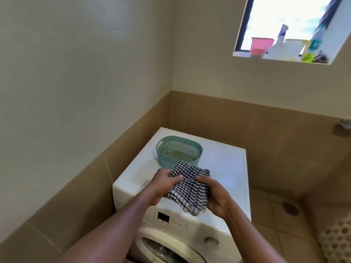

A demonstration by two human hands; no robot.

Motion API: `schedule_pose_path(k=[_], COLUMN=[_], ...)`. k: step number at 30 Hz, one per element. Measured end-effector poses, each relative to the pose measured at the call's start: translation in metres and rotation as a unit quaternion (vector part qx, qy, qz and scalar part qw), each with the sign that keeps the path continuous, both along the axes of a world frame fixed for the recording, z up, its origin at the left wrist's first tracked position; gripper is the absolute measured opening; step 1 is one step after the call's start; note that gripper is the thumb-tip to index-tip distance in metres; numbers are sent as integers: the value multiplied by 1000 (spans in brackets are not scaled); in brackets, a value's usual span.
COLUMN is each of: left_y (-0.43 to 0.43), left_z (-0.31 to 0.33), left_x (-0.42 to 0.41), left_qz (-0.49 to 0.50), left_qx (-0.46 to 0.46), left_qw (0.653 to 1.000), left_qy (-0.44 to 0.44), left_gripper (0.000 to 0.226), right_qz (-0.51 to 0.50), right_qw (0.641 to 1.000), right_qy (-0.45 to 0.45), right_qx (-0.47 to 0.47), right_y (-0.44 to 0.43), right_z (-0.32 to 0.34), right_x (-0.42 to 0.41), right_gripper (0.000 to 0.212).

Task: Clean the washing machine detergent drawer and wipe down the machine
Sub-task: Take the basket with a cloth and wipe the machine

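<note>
We hold the checked cloth [187, 188] bunched between both hands, just above the front edge of the washing machine [224, 168]. Our left hand [165, 184] pinches its left edge, fingers curled round the fabric. Our right hand [214, 201] grips the right side, thumb on top. The cloth's long axis runs from the far side down toward us. The detergent drawer [131, 197], which we judge to be the left part of the front panel, looks flush and lies below and left of the cloth, nearer our left hand. A teal basket [178, 149] stands on the machine's top just behind the cloth.
</note>
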State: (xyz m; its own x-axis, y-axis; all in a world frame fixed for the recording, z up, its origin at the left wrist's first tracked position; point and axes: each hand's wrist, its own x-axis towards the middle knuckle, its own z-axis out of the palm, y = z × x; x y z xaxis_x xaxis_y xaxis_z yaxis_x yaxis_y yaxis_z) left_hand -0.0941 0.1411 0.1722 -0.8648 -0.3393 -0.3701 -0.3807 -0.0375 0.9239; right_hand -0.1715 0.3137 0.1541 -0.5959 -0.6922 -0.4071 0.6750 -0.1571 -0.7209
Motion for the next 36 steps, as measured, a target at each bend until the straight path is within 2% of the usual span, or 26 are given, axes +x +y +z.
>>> schedule_pose_path(k=[4, 7, 8, 10, 12, 14, 16, 17, 20, 24, 26, 29, 32, 34, 36], left_y=[-42, -75, -87, -112, -138, -158, -167, -167, -173, -193, -194, -189, -183, -178, -173], left_z=[14, 26, 28, 29, 22, 14, 10, 8, -2, -18, -22, -36, -57, -67, -74], left_x=[-35, -72, -86, -107, -128, -150, -169, -178, -203, -233, -242, -253, -261, -266, -269], left_qz=[-141, -206, -213, -195, -139, -81, -76, -94, -148, -167, -186, -184, -192, -209, -234], left_qx=[-29, -80, -71, 26, 171, 313, 368, 343, 182, 95, -15, -172, -228, -274, -338], left_qw=[989, 972, 970, 978, 975, 946, 926, 935, 971, 975, 975, 959, 944, 926, 897], left_qy=[-19, -75, -90, -74, -27, 11, 25, 16, -48, -116, -121, -134, -144, -155, -164], left_gripper=[36, 55, 62, 75, 76, 67, 60, 57, 52, 63, 55, 58, 63, 50, 21], right_qz=[10, 69, 67, 23, -45, -108, -131, -136, -144, -154, -116, -88, -69, -50, -22], right_qw=[999, 993, 993, 997, 998, 993, 990, 989, 979, 944, 916, 871, 797, 756, 733], right_qy=[-14, 6, 7, -9, -32, -44, -46, -46, -19, 37, 79, 136, 217, 245, 248], right_qx=[33, 95, 99, 79, 42, 14, 22, 43, 142, 289, 376, 465, 560, 605, 633], right_y=[-4, -24, -34, -52, -70, -89, -107, -116, -138, -155, -160, -170, -181, -188, -192], right_z=[15, 26, 28, 33, 36, 37, 34, 31, 12, -11, -18, -30, -42, -49, -56], right_x=[-39, -68, -79, -98, -119, -138, -151, -157, -169, -187, -191, -195, -199, -203, -204], right_gripper=[51, 63, 62, 57, 52, 42, 35, 33, 28, 27, 34, 35, 19, 13, 12])
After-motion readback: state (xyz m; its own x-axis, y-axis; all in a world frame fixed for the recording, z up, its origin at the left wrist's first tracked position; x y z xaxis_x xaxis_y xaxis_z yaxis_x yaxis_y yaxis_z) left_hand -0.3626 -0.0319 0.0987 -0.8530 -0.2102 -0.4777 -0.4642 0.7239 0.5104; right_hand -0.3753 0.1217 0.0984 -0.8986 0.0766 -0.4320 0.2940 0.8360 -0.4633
